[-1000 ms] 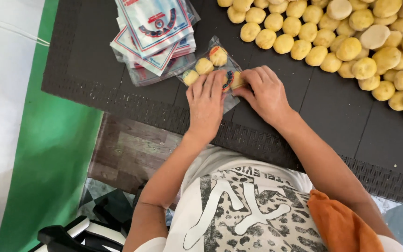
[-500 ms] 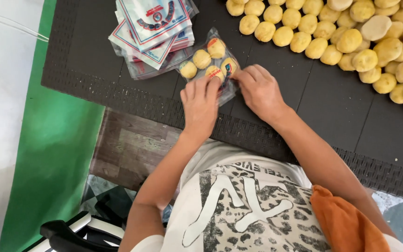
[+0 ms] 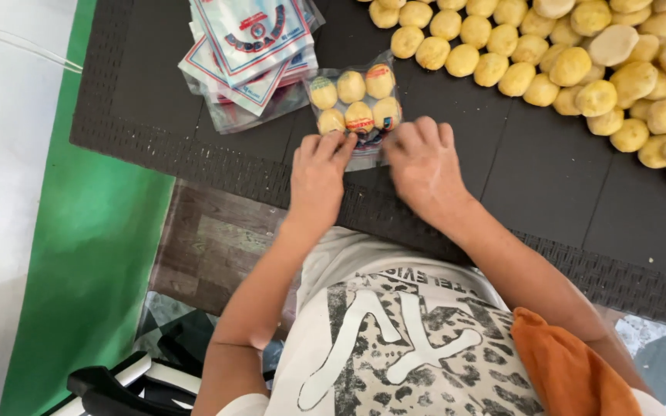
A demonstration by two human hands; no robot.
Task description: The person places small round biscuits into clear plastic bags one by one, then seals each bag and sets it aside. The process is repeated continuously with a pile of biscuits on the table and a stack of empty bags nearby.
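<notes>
A: Where are the hands?

B: Both sit just above the middle of the frame, on a dark desk (image 3: 194, 100). The left hand (image 3: 319, 171) and the right hand (image 3: 424, 162) lie palm down, side by side, with fingers pressed on the near edge of a clear bag (image 3: 356, 108).

A: Is either hand gripping it?

B: They pin the bag's open end flat rather than wrap around it. The fingers are bent and close together, fingertips on the plastic.

A: What's in the bag?

B: Five small round yellow pieces, three in the far row and two in the near row, with a red and blue print showing over them.

A: And around it?

B: Just to the upper left lies a stack of empty printed bags (image 3: 248, 54), fanned out, touching the filled one. Across the upper right spreads a large heap of loose yellow rounds (image 3: 580, 62). A green strip (image 3: 94, 254) runs down the left side of the frame.
</notes>
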